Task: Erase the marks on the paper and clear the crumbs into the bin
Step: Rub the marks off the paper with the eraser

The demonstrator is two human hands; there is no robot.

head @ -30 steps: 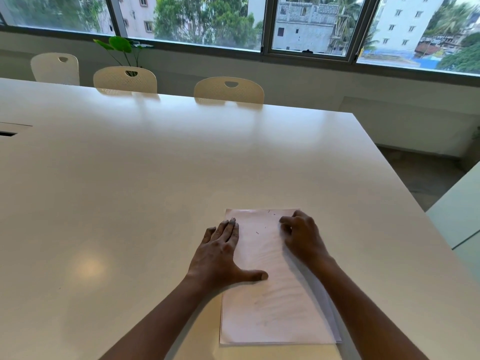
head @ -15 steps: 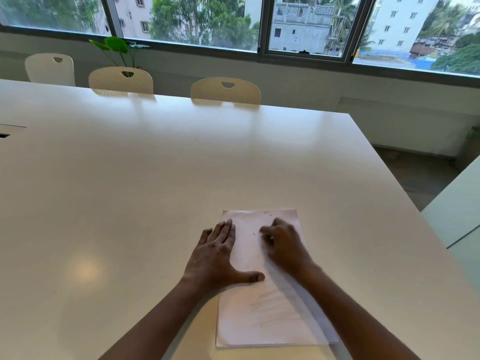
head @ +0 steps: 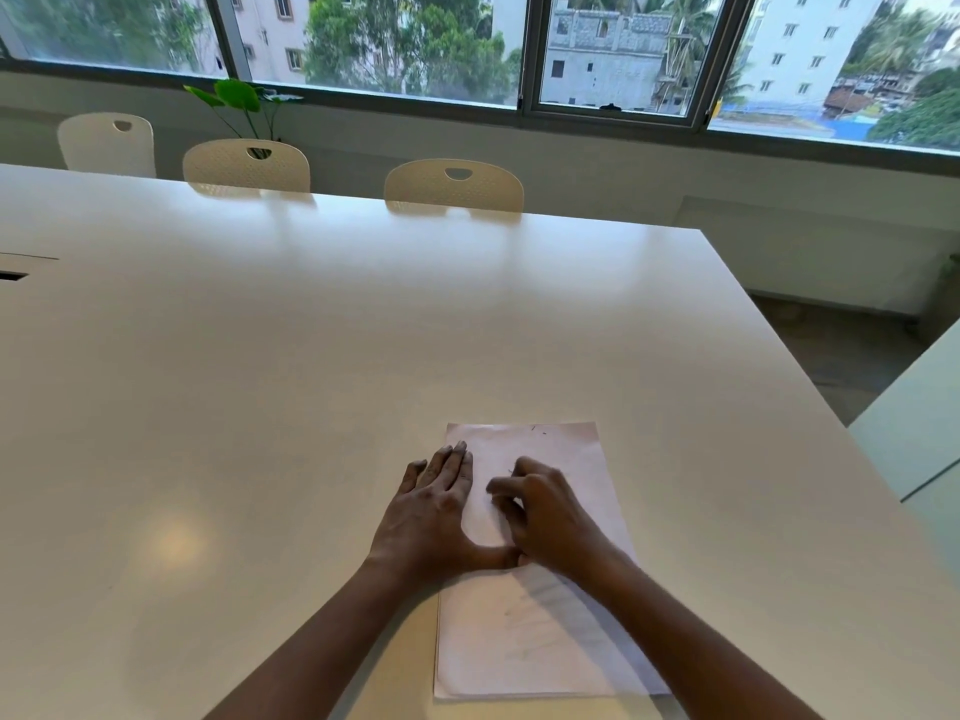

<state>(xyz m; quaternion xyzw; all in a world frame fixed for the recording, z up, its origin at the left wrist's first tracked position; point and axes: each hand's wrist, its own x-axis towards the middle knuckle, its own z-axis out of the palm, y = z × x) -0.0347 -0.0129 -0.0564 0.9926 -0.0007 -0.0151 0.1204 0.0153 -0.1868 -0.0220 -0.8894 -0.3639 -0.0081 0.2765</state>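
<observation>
Paper (head: pixel 540 646) runs lengthwise from us, our flat left hand (head: pixel 434 517) pinning its edge, our right hand (head: pixel 545 517) curled mid-sheet, grip contents unclear.

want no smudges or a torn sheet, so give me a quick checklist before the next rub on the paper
1. Paper lies flat on the table: ok
2. Left hand rests flat on its left edge: ok
3. Eraser in right hand: cannot tell, fingers curled, nothing shows
4. Sheet clean: not ok, small marks near the far edge
5. Bin within reach: cannot tell, none in view
</observation>
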